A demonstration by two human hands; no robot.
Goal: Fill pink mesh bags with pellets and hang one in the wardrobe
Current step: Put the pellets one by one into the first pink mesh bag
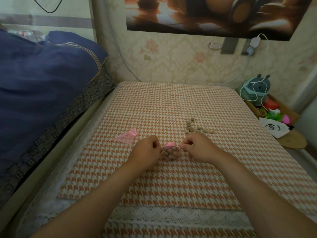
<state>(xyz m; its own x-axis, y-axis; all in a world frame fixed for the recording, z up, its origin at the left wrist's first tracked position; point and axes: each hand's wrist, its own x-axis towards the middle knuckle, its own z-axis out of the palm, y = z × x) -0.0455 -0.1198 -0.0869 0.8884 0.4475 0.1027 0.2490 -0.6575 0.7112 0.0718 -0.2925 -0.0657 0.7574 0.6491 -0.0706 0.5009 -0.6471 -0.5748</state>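
A pink mesh bag (170,152) full of tan pellets lies on the orange houndstooth cloth (171,103). Its top is gathered under a pink ribbon. My left hand (145,150) pinches the drawstring on the bag's left side, my right hand (197,148) pinches the string on its right, and the two strings run outward from the neck. A second pink mesh bag (126,136) lies flat and limp to the upper left. A loose heap of tan pellets (195,128) sits just beyond my right hand.
A dark blue quilt (42,79) is piled on the bed at left. At right a low shelf holds a plush toy (256,88), coloured items (274,114), a white pouch (272,127) and charger cables. A patterned wall stands behind.
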